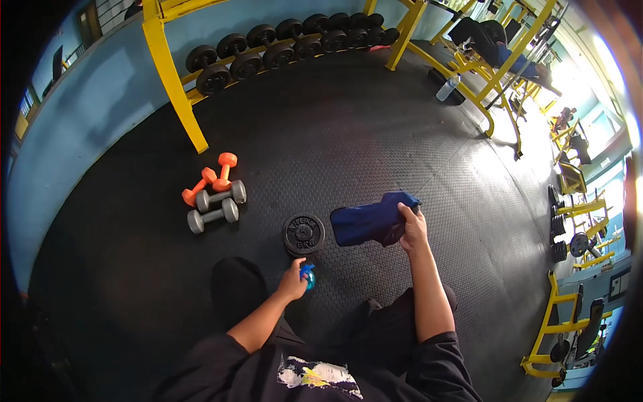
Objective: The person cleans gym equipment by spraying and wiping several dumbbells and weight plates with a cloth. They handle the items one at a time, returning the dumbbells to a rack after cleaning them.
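Note:
My left hand (293,281) is closed around a small blue bottle (309,277), just below a round black weight plate (303,234) lying on the floor. My right hand (413,226) grips the right end of a dark blue cloth (365,222), which hangs to the left of it, right of the plate. Two orange dumbbells (226,171) and two grey dumbbells (214,215) lie together on the floor to the left of the plate.
A yellow rack (175,87) with several black dumbbells stands at the back. A clear bottle (447,88) stands near yellow gym equipment at the upper right, where a person (516,61) lies on a bench. More machines line the right side.

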Motion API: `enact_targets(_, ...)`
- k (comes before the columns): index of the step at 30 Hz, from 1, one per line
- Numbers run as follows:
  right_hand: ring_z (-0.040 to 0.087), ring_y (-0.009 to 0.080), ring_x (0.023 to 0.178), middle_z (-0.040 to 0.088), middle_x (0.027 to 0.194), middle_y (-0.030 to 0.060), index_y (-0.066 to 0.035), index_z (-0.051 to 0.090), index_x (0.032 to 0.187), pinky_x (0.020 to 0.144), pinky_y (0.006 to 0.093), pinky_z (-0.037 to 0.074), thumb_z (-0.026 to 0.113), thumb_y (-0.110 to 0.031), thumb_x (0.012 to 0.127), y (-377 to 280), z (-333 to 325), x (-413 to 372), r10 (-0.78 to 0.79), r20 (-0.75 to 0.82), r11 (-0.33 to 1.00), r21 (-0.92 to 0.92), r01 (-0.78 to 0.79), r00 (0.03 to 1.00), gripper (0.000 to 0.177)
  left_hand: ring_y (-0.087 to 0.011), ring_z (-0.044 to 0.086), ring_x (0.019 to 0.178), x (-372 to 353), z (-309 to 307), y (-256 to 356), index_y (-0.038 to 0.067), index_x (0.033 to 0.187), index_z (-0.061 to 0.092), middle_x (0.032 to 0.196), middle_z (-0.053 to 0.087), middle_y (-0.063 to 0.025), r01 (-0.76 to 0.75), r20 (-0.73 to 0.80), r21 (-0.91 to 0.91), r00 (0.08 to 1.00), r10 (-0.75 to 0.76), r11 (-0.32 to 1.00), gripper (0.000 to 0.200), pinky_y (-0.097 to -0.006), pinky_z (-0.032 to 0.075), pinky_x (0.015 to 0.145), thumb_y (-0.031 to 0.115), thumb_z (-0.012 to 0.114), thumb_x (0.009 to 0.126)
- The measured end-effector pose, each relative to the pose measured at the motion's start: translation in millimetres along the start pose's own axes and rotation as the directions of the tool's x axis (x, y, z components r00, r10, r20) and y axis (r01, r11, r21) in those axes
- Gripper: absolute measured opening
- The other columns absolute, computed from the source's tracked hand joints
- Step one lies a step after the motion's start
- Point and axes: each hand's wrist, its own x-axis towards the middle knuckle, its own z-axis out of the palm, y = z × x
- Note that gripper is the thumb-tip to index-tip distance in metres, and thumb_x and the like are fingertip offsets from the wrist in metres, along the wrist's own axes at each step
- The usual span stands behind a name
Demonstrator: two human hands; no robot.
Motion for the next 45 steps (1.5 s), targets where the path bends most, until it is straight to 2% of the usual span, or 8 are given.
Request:
enact_targets(8, 0.049, 0.0092, 0.062, 0.052, 0.073, -0.0014, -0.007, 0.057, 0.090, 0.057, 0.0289, 0.043, 0.051, -0.008, 0.086, 46.9, 15.6, -12.7, -0.086, 0.239, 0.684, -0.692, 0.232, 0.967, 0.007, -0.0433, 0.059, 0.105, 27.4, -85.0, -22.5, 0.004, 0.121, 0.052, 0.110, 0.062, -0.0255, -0.003, -0.291, 0.158, 0.956, 0.050, 0.987, 0.038, -0.0470, 0.047, 0.091, -0.002, 0.054, 0.083)
enact_targets(12, 0.055, 0.0443, 0.116, 0.057, 0.120, 0.0324, 0.012, 0.053, 0.113, 0.100, 0.0462, 0.044, 0.058, -0.022, 0.085, 133.0, 31.7, -25.3, 0.049, 0.518, 0.173, -0.846, 0.504, 0.854, 0.045, -0.0431, 0.058, 0.107, 66.6, -100.2, -62.4, 0.003, 0.124, 0.049, 0.111, 0.061, -0.0262, 0.097, -0.299, 0.313, 0.954, 0.001, 0.945, 0.044, -0.0483, 0.046, 0.092, -0.005, 0.053, 0.081)
enact_targets(16, 0.026, 0.0415, 0.143, 0.036, 0.147, 0.0300, 0.012, 0.049, 0.130, 0.120, 0.0483, 0.018, 0.059, -0.034, 0.083, 197.4, 39.4, -70.0, 0.227, 0.664, -0.270, -0.660, 0.701, 0.713, 0.067, -0.0399, 0.054, 0.117, 63.3, -114.5, -20.1, 0.004, 0.146, 0.031, 0.129, 0.052, -0.0237, 0.188, -0.299, 0.509, 0.954, -0.031, 0.840, 0.069, -0.0461, 0.046, 0.098, 0.000, 0.060, 0.083)
enact_targets(28, 0.030, 0.0390, 0.142, 0.042, 0.145, 0.0229, 0.007, 0.050, 0.133, 0.120, 0.0499, 0.016, 0.054, -0.038, 0.084, 237.3, 85.2, -75.4, 0.181, 0.762, -0.199, -0.591, 0.782, 0.622, 0.067, -0.0399, 0.057, 0.116, 49.4, -105.8, -3.5, 0.001, 0.147, 0.031, 0.131, 0.052, -0.0229, 0.239, -0.268, 0.527, 0.957, -0.108, 0.816, 0.073, -0.0503, 0.046, 0.097, 0.018, 0.060, 0.083)
enact_targets(30, 0.029, 0.0381, 0.142, 0.041, 0.146, 0.0226, 0.007, 0.046, 0.136, 0.120, 0.0511, 0.015, 0.051, -0.040, 0.086, 235.7, 101.6, -60.4, 0.103, 0.719, -0.179, -0.667, 0.723, 0.688, 0.069, -0.0407, 0.053, 0.123, 44.8, -90.3, 3.6, 0.000, 0.145, 0.035, 0.140, 0.047, -0.0221, 0.191, -0.407, 0.797, 0.870, 0.277, 0.573, 0.069, -0.0507, 0.039, 0.106, 0.019, 0.062, 0.085)
enact_targets(33, 0.024, 0.0370, 0.145, 0.036, 0.151, 0.0221, 0.007, 0.040, 0.141, 0.120, 0.0517, 0.013, 0.045, -0.042, 0.088, 237.5, 119.7, -38.8, 0.070, 0.633, -0.187, -0.751, 0.633, 0.771, 0.073, -0.0414, 0.056, 0.118, 62.6, -81.0, 1.2, -0.007, 0.134, 0.050, 0.130, 0.056, -0.0284, -0.161, -0.281, 0.416, 0.913, 0.295, 0.895, 0.051, -0.0515, 0.038, 0.106, 0.021, 0.053, 0.091)
enact_targets(37, 0.020, 0.0369, 0.147, 0.031, 0.154, 0.0214, 0.007, 0.036, 0.144, 0.120, 0.0515, 0.013, 0.043, -0.042, 0.089, 251.6, 122.1, -33.7, -0.044, 0.626, -0.223, -0.766, 0.604, 0.778, 0.074, -0.0429, 0.055, 0.119, 82.3, -76.0, -6.7, -0.011, 0.129, 0.053, 0.127, 0.057, -0.0303, -0.012, -0.341, -0.250, 0.937, -0.077, 0.968, 0.055, -0.0400, 0.040, 0.106, 0.032, 0.041, 0.097)
enact_targets(45, 0.020, 0.0303, 0.148, 0.032, 0.155, 0.0171, 0.003, 0.037, 0.146, 0.119, 0.0472, 0.017, 0.047, -0.039, 0.088, 233.7, 69.0, -88.2, 0.120, 0.767, -0.200, -0.603, 0.772, 0.630, 0.072, -0.0338, 0.058, 0.120, 70.8, -83.5, 36.4, -0.007, 0.122, 0.060, 0.121, 0.063, -0.0260, 0.066, -0.209, -0.342, 0.967, -0.145, 0.937, 0.058, -0.0368, 0.043, 0.100, 0.044, 0.039, 0.102)
